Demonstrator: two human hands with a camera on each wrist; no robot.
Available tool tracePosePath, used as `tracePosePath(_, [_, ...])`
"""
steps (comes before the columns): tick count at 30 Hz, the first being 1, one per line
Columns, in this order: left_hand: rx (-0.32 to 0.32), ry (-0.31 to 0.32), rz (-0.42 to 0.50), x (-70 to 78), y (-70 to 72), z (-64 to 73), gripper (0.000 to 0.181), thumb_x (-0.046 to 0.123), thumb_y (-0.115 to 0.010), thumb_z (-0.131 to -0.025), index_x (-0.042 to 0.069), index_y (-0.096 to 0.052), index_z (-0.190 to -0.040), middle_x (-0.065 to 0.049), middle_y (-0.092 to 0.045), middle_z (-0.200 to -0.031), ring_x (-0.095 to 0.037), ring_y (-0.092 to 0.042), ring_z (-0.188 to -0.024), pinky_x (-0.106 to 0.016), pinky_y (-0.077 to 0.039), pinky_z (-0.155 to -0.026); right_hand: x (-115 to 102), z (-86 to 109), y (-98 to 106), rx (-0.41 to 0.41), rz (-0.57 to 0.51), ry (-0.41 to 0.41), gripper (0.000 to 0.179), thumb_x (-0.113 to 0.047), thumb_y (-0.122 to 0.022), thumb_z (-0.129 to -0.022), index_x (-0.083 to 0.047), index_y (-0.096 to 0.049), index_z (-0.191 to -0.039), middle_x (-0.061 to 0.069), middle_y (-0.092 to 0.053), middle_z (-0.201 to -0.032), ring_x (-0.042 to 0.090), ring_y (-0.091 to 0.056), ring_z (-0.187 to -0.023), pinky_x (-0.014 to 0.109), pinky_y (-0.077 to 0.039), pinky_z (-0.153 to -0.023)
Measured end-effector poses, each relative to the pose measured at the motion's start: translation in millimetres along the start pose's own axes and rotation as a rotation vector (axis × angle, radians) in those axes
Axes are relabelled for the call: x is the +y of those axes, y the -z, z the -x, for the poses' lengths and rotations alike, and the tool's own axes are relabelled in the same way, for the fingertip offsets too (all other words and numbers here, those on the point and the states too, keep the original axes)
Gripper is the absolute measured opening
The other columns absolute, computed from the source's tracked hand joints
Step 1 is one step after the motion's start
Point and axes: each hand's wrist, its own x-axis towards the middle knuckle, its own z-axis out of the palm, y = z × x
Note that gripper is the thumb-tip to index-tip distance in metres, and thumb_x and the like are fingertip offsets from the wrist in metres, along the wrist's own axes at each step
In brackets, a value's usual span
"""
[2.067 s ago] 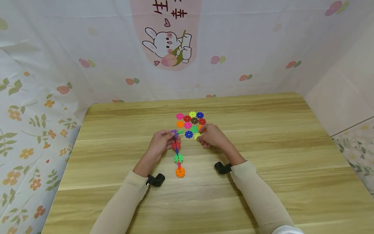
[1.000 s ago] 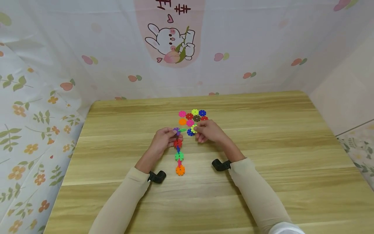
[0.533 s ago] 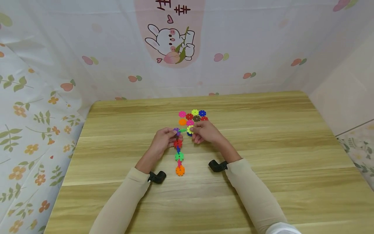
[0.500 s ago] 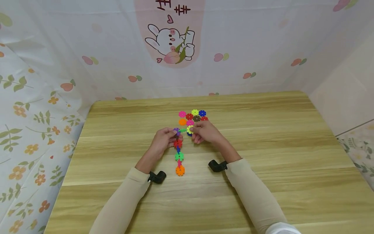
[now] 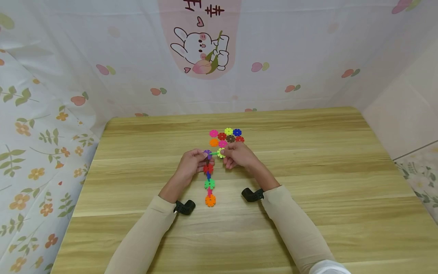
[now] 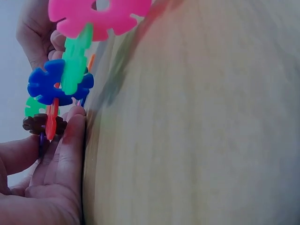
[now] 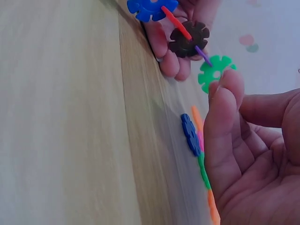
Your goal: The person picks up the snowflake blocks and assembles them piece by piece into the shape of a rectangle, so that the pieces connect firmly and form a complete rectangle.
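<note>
My left hand pinches the purple snowflake disc at the top of a chain of slotted plastic discs. Below it the chain runs through a red disc and a green one to an orange disc. A green disc sticks out edge-on from the purple one, towards the right. Between thumb and fingers, my right hand holds a yellow snowflake disc against that green disc's right edge; whether they interlock I cannot tell. In the right wrist view, fingers hide the yellow disc.
Loose discs lie flat just behind my hands, among them a brown one, an orange one and a blue one. My right hand covers part of this group. Behind the wooden table hangs a printed cloth.
My right hand has picked up the yellow disc from the loose group and carried it left to the green disc. My left hand keeps its pinch on the purple disc, nearly still.
</note>
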Motion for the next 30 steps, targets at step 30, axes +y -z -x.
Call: tracePosePath(30, [-0.059,-0.003,-0.009,0.0,0.9,-0.1,0.021,0.015,-0.044,-0.104,-0.002,-0.057,-0.108,-0.018,-0.072,-0.103,-0.018,-0.071,-0.085,-0.029,-0.059,-0.076,1.4,-0.4,24.2,0.069,-0.034,-0.008,0.028,-0.019,-0.049,-0.103,0.004,-0.061,-0.114,0.01,-0.064,-0.072,0.016,-0.062,-0.053,0.032,-0.059,-0.059])
